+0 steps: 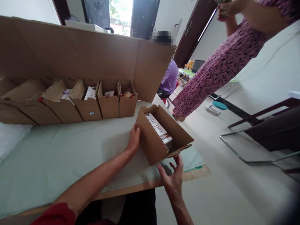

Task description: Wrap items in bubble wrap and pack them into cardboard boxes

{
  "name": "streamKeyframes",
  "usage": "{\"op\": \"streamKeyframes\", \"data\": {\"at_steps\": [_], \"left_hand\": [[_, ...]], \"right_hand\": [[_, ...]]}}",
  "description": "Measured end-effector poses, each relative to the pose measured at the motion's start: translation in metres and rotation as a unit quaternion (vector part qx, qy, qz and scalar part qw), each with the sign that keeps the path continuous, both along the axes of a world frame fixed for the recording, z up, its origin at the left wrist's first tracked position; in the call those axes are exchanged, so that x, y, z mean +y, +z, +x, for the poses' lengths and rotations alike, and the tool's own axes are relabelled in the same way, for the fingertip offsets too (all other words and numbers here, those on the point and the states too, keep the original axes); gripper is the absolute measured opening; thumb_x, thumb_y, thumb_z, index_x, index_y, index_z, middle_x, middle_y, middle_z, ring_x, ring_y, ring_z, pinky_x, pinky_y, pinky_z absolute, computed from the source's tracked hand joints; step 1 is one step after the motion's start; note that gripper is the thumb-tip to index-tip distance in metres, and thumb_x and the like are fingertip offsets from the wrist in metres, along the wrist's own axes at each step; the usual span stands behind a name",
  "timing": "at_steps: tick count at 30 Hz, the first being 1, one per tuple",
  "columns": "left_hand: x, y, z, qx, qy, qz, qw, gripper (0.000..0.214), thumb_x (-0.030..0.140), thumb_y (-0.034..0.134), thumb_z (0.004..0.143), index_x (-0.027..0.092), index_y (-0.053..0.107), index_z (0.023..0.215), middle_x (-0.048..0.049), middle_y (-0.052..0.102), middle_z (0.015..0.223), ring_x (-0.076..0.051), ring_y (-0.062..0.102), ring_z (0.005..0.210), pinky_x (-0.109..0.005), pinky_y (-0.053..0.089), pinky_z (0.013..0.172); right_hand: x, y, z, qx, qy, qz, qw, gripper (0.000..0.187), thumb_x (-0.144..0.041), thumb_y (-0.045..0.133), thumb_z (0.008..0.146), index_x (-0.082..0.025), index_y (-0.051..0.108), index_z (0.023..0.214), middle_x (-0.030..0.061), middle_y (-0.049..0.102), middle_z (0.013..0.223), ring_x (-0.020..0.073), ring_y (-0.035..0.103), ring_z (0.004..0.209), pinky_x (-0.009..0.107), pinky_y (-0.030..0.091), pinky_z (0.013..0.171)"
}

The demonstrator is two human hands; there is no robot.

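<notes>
An open-topped cardboard box (150, 147) sits tilted in the view near the table's right end. Inside it lies a white packet (156, 127) with the printed letters "Su-per". My left hand (134, 139) rests flat against the box's left side, fingers stretched along the cardboard. Just below the box's near end is my right hand (172, 176), its thumb and fingers spread apart and nothing between them. Whether its fingertips touch the box's lower edge I cannot tell.
Several cardboard bins (109, 104) stand in a row along a tall cardboard panel (93, 59), some holding small packets. A plastic bag (11, 137) lies at left on the green-covered table (77, 153). A person in patterned clothes (211, 81) stands at right; another in purple (170, 76) sits behind.
</notes>
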State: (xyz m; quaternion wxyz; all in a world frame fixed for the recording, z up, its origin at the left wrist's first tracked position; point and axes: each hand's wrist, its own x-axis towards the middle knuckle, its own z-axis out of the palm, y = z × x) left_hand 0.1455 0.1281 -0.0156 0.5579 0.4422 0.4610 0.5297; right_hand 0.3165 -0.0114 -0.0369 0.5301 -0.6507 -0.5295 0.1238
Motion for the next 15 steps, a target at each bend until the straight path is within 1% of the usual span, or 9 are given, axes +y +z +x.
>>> {"op": "streamKeyframes", "data": {"at_steps": [2,3,4,5,6,7,10,12,15], "left_hand": [[-0.03,-0.006,0.004,-0.004,-0.009,-0.011,1.0,0.08,0.07,0.046,0.093,0.023,0.035,0.157,-0.0074,0.024,0.171,-0.028,0.011,0.16,-0.043,0.011,0.13],[-0.04,-0.006,0.007,-0.006,-0.016,-0.01,1.0,0.079,0.069,0.047,0.093,0.024,0.034,0.158,-0.0062,0.023,0.171,-0.027,0.011,0.16,-0.041,0.01,0.131],[-0.045,-0.006,0.01,-0.009,-0.022,-0.008,1.0,0.079,0.068,0.046,0.094,0.024,0.032,0.159,-0.0052,0.021,0.172,-0.025,0.011,0.16,-0.039,0.009,0.131],[-0.045,-0.004,0.014,-0.01,-0.026,-0.004,1.0,0.078,0.066,0.045,0.095,0.024,0.03,0.16,-0.0048,0.019,0.172,-0.024,0.011,0.16,-0.038,0.008,0.131],[-0.04,-0.001,0.017,-0.008,-0.028,0.001,1.0,0.078,0.065,0.044,0.096,0.022,0.028,0.16,-0.0051,0.017,0.172,-0.023,0.01,0.16,-0.038,0.007,0.131],[-0.032,0.002,0.021,-0.005,-0.031,0.005,1.0,0.078,0.063,0.043,0.097,0.021,0.027,0.161,-0.0059,0.016,0.173,-0.023,0.01,0.16,-0.037,0.007,0.131],[0.005,0.011,0.029,0.006,-0.04,0.025,0.999,0.074,0.058,0.042,0.099,0.018,0.03,0.16,-0.0085,0.02,0.172,-0.023,0.014,0.159,-0.037,0.009,0.13],[0.031,0.015,0.035,0.008,-0.034,0.032,0.999,0.072,0.058,0.041,0.099,0.019,0.033,0.159,-0.0086,0.025,0.17,-0.023,0.019,0.158,-0.038,0.012,0.13],[0.064,0.018,0.042,0.003,-0.017,0.034,0.999,0.074,0.062,0.04,0.098,0.02,0.034,0.158,-0.008,0.028,0.169,-0.023,0.021,0.158,-0.036,0.013,0.129]], "right_hand": [[0.014,0.0,0.021,0.028,0.036,-0.03,0.998,0.096,-0.056,0.08,0.072,-0.027,0.033,0.15,0.0192,0.041,0.152,0.0382,0.046,0.137,0.058,0.05,0.1],[0.021,0.001,0.03,0.041,0.075,-0.05,0.995,0.094,-0.057,0.082,0.069,-0.027,0.037,0.145,0.0178,0.046,0.148,0.037,0.051,0.133,0.056,0.051,0.099],[0.028,0.003,0.036,0.052,0.11,-0.068,0.99,0.089,-0.058,0.083,0.068,-0.028,0.04,0.14,0.0158,0.051,0.143,0.035,0.055,0.127,0.055,0.052,0.099],[0.035,0.004,0.039,0.061,0.136,-0.082,0.985,0.084,-0.059,0.083,0.067,-0.028,0.043,0.135,0.0136,0.055,0.137,0.0327,0.059,0.121,0.053,0.053,0.098],[0.042,0.006,0.04,0.067,0.149,-0.091,0.982,0.079,-0.059,0.083,0.068,-0.029,0.045,0.13,0.0117,0.059,0.132,0.0307,0.062,0.116,0.052,0.054,0.097],[0.048,0.008,0.039,0.069,0.145,-0.093,0.983,0.076,-0.059,0.083,0.069,-0.028,0.045,0.127,0.0106,0.061,0.127,0.0296,0.063,0.112,0.051,0.054,0.097],[0.076,0.01,0.034,0.068,0.11,-0.079,0.988,0.078,-0.06,0.083,0.065,-0.026,0.045,0.124,0.0103,0.062,0.12,0.0293,0.063,0.109,0.051,0.054,0.095],[0.104,0.012,0.032,0.067,0.108,-0.069,0.989,0.085,-0.061,0.084,0.061,-0.024,0.044,0.126,0.0114,0.062,0.121,0.0298,0.061,0.109,0.051,0.053,0.095],[0.155,0.016,0.03,0.061,0.121,-0.057,0.989,0.093,-0.061,0.083,0.058,-0.021,0.042,0.131,0.0141,0.06,0.129,0.0313,0.058,0.116,0.05,0.051,0.097]]}}
